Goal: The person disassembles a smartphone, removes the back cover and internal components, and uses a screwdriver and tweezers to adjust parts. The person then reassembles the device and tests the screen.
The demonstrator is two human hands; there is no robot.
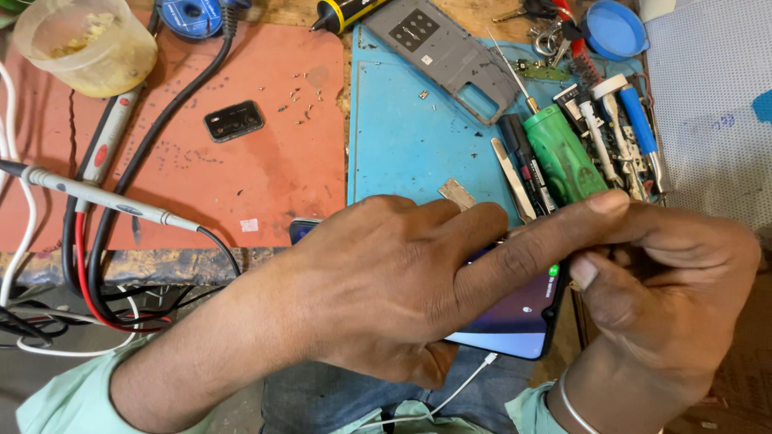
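We hold a smartphone (515, 325) with a lit screen low in the middle of the view, above our lap, with a white cable (458, 390) plugged into its near edge. Our left hand (386, 289) lies across it, fingers wrapped over the glass and forefinger stretched to the right. Our right hand (667, 297) pinches the phone's right edge between thumb and fingers. The phone looks thin, stiff, smooth and breakable, so we judge it best held by its long edges, off the glass.

Beyond it lies a blue work mat (402, 137) bearing a grey phone frame (450, 52), a green-handled tool (563, 153) and a heap of screwdrivers (627, 128). To the left, an orange mat (241, 161) carries a small black camera part (233, 120), loose screws and a small white sticker (249, 225). A cloudy plastic tub (84, 40) stands far left, a round blue lid (615, 28) at upper right, and test probes (96, 193) cross the left side.
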